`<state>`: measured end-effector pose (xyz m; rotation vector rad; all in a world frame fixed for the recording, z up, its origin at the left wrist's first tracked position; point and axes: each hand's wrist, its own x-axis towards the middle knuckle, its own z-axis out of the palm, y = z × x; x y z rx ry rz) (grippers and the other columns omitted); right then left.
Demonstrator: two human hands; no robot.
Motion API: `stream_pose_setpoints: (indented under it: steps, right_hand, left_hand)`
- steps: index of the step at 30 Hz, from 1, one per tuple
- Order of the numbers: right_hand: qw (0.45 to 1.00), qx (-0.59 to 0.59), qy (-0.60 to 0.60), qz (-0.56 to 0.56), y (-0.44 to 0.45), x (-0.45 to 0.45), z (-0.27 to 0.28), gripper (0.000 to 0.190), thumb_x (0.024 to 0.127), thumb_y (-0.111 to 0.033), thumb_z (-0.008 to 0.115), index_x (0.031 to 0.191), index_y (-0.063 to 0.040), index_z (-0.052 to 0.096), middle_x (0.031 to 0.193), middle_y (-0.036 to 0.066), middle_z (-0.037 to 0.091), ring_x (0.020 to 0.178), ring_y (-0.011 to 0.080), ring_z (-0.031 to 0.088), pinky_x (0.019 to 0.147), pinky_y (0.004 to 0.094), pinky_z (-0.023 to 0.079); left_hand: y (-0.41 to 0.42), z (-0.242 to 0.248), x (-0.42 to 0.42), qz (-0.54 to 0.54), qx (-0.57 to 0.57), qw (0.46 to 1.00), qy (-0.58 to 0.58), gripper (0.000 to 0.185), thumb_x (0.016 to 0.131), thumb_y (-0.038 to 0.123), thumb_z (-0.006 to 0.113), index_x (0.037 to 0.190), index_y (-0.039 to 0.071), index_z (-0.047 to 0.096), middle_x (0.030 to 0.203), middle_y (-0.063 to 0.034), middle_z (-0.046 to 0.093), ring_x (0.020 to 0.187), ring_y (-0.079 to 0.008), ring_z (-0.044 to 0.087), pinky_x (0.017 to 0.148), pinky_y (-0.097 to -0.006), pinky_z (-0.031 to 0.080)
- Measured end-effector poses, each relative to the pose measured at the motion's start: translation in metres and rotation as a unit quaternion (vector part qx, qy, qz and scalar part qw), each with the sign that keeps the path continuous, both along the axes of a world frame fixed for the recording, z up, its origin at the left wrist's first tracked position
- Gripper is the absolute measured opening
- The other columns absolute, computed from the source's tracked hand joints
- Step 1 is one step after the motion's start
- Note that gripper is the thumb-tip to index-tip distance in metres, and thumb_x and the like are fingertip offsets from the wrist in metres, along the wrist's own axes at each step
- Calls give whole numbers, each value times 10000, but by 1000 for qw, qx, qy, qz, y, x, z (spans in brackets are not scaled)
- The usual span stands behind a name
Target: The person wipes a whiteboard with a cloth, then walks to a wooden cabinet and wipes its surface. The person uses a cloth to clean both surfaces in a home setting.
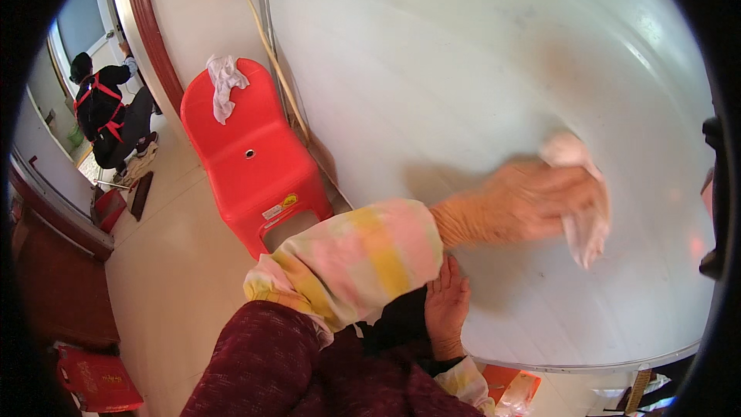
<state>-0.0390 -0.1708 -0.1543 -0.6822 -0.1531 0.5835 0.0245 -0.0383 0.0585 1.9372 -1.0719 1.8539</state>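
Observation:
My left hand (521, 202) reaches across to the right, gripping a pale pinkish cloth (582, 237) against a large, glossy, pale surface (417, 69). Parts of the cloth stick out above and below the fingers, and hand and cloth are blurred. A pink and yellow checked sleeve cover (370, 249) wraps that forearm. Below it, my right hand (447, 310) lies at the near edge of the surface with its fingers extended, holding nothing. The left forearm is close to its fingertips.
A red plastic chair (255, 162) stands at left with a whitish rag (226, 84) over its backrest. Behind it leans a wooden pole (272, 52). A person in a red harness (107, 104) crouches by a doorway, near a broom (140, 196) and red dustpan (108, 208). A red box (98, 379) sits lower left.

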Motion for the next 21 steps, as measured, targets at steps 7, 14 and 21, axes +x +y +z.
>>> stream_pose_setpoints:
  steps: [7, 14, 21]
  right_hand:
    - [1000, 8, 13, -1, 0, 2, -2, 608, 966, -415, 344, 1429, -33, 253, 1490, 132, 260, 1372, 265, 244, 1123, 393, 176]
    - [1000, 17, -3, -22, 4, 1, -6, 622, 966, -431, 355, 1423, -23, 252, 1492, 145, 243, 1369, 277, 242, 1123, 401, 174]
    - [997, 39, 59, -18, 2, 2, -3, 646, 960, -439, 363, 1415, 3, 241, 1473, 158, 278, 1361, 262, 267, 1121, 385, 199]
  left_hand:
    - [52, -43, -5, 112, -489, 853, 143, 232, 788, 9, 582, 1016, 38, 619, 1182, -153, 518, 1131, -304, 432, 884, -380, 391]
    - [-4, -86, -18, 16, -199, 979, 50, 226, 768, 64, 666, 972, 6, 589, 1069, -119, 576, 931, -270, 575, 770, -361, 490]
    - [49, -73, -16, 75, -152, 966, 194, 338, 762, 144, 726, 1044, 18, 587, 1131, -136, 556, 1057, -293, 541, 907, -407, 447]
